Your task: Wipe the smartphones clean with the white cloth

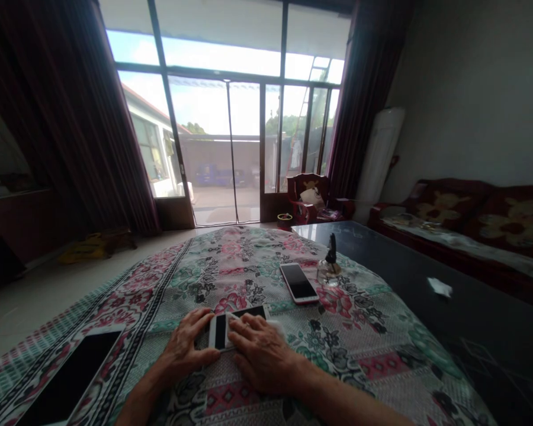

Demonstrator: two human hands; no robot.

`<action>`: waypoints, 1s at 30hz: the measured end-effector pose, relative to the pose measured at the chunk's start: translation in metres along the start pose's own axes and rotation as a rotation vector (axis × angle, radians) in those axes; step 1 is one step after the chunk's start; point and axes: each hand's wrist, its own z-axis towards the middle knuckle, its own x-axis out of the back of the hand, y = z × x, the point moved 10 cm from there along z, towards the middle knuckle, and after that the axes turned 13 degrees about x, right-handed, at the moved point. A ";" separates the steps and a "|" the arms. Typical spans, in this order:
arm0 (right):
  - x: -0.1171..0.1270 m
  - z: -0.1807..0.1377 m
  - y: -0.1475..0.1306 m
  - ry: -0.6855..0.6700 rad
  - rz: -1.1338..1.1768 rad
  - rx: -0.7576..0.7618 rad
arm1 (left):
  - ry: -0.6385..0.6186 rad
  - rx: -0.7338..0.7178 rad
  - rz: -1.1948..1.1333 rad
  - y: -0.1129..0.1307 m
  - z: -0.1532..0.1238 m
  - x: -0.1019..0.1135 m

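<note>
A white-framed smartphone (221, 332) with a dark screen lies on the flowered tablecloth (231, 266) in front of me. My left hand (189, 343) grips its left end, thumb on the near edge and fingers on the far one. Across the phone's right part lies my right hand (262, 349), pressing down a white tissue (278, 328) that shows beside and under the fingers. The hand hides part of the screen. Just beyond is a second white smartphone (299, 283), face up. Close to it stands a clear spray bottle (330, 269) with a black nozzle.
A large white-framed tablet (73, 376) lies at the lower left. The cloth covers part of a dark glossy table (404, 278), where a crumpled white piece (439, 288) rests. Red wooden seats (462, 219) stand at the right, and a glass door (217, 154) lies ahead.
</note>
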 end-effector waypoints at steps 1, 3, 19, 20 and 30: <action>0.000 0.001 0.000 0.002 0.007 0.008 | -0.005 0.001 0.002 0.000 0.000 0.000; 0.001 0.002 0.007 0.019 0.018 -0.006 | -0.015 0.004 0.004 0.002 0.000 0.001; 0.009 -0.033 0.076 0.152 -0.072 -0.335 | -0.001 0.011 -0.050 0.004 -0.002 0.005; 0.008 -0.030 0.071 0.137 -0.075 -0.329 | 0.005 0.010 -0.043 0.004 -0.003 0.004; -0.001 -0.007 0.021 0.064 0.011 -0.132 | 0.086 0.020 0.050 0.026 -0.006 -0.001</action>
